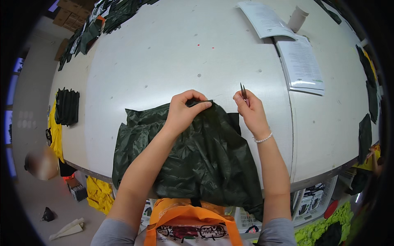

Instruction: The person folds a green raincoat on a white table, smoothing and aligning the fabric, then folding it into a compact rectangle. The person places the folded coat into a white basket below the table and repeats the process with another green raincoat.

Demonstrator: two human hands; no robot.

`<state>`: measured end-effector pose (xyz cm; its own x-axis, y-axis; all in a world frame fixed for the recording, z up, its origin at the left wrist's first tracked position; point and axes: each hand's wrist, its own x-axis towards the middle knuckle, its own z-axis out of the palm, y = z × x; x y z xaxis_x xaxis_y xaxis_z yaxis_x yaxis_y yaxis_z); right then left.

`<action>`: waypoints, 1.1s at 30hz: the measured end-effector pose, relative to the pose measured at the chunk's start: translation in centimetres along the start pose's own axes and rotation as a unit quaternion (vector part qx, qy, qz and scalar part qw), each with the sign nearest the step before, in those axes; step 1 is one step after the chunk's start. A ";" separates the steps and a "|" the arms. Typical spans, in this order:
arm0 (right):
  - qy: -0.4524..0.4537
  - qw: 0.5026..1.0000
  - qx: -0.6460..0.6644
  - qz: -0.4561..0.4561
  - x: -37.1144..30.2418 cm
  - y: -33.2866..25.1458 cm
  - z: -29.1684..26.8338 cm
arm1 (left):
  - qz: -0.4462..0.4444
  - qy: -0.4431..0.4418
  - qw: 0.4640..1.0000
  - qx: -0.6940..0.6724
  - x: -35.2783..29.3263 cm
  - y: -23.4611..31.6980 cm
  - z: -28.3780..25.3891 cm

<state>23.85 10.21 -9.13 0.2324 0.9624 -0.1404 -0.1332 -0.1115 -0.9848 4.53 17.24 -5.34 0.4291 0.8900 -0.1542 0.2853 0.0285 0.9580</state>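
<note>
A dark green, shiny, crinkled garment [197, 160] lies spread over the near edge of the table and hangs down in front of me. My left hand [184, 110] pinches its upper edge between thumb and fingers. My right hand [253, 112] is closed around a small pair of thread snips [243, 92], its blades pointing away from me. The snips are apart from the fabric, to the right of the pinched edge. A beaded bracelet sits on my right wrist. Most of the snips' handle is hidden in my fingers.
A pale table [164, 61] extends ahead. Paper sheets [301, 67] and a whitish cylinder [297, 19] stand at the far right. Folded dark garments [67, 106] lie at the left edge, more dark pieces [119, 16] at the far left. Yellow fabric [99, 193] hangs below.
</note>
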 end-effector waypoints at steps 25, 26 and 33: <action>-0.061 0.994 0.063 -0.063 -1.1 1.6 4.7 | -0.067 0.019 0.951 -0.301 -0.4 -2.6 1.4; -0.053 0.994 0.059 -0.071 -1.1 1.6 4.8 | -0.066 0.021 0.952 -0.297 -0.4 -2.6 1.3; 0.072 0.996 0.006 -0.061 -0.2 2.8 2.9 | 0.045 0.081 0.995 0.039 -0.3 -3.8 1.1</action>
<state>20.64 10.45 -11.52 0.3830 0.9231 -0.0339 -0.1069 0.0078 -0.9942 4.25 16.39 -9.15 0.3131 0.9495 -0.0223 0.3206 -0.0836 0.9435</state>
